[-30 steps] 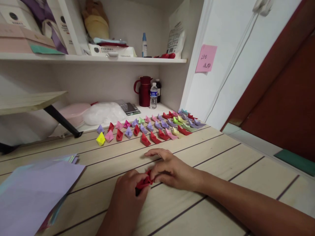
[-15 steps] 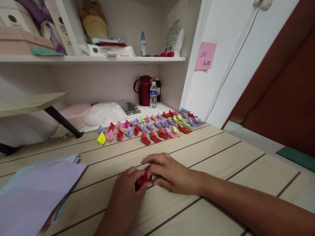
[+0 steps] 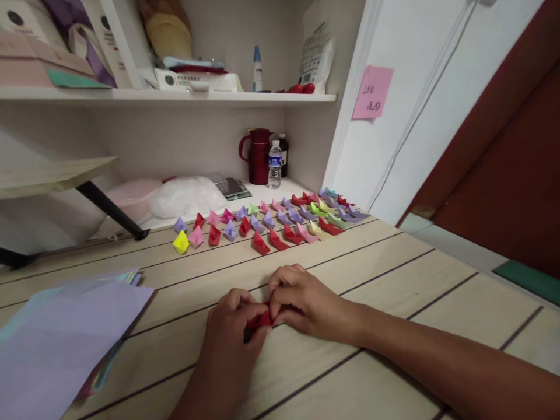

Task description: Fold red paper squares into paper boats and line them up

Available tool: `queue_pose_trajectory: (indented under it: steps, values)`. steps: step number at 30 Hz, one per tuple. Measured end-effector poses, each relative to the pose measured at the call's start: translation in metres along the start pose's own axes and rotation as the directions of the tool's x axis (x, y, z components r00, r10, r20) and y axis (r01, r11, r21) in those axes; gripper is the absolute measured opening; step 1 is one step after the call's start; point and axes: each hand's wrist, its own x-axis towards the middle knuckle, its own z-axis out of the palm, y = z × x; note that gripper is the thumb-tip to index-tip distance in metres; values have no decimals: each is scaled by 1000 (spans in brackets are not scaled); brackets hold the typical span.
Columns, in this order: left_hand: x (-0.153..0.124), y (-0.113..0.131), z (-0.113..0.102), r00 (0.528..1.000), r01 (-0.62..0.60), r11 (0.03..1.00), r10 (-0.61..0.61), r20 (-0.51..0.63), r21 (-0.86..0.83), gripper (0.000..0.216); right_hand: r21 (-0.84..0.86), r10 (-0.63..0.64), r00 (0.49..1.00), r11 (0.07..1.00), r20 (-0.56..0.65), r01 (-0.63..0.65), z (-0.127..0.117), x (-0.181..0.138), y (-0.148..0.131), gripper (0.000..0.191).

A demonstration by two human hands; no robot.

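Note:
A small piece of folded red paper [image 3: 261, 320] is held low over the wooden table [image 3: 341, 373], between my two hands. Its near end is gripped between the thumb and fingers of my left hand [image 3: 234, 329]. My right hand [image 3: 304, 300] pinches the other end with thumb and curled fingertips. Fingers cover much of the paper, so its full shape is hidden. Beyond my hands stand several folded paper boats in rows, among them a red boat [image 3: 261, 244], a yellow boat [image 3: 181, 242] and a pink boat [image 3: 196, 237].
At the left lies a stack of coloured paper, a lilac sheet [image 3: 87, 332] on top. Behind the boats are a dark red jug [image 3: 259, 157], a water bottle [image 3: 275, 165] and a white plastic bag [image 3: 188, 197]. A small raised wooden stand [image 3: 56, 175] is at the left.
My right fingers have curled in and closed onto the red paper's right end. My left hand keeps its grip. The camera view has shifted slightly.

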Motion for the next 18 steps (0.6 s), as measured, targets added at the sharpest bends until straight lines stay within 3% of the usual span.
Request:
queue_pose_trajectory:
  steps: [4, 9, 18]
  values:
    - [0, -8, 4, 999, -3, 1000, 3, -46, 5, 22, 50, 78, 997, 996, 5, -78, -2, 0, 1, 15]
    - [0, -10, 6, 999, -16, 1000, 16, -38, 11, 23, 42, 86, 996, 995, 5, -86, -1, 0, 4, 20]
    - [1, 2, 4, 998, -8, 999, 10, -63, 38, 16, 27, 87, 996, 996, 5, -87, 2, -1, 7, 13]
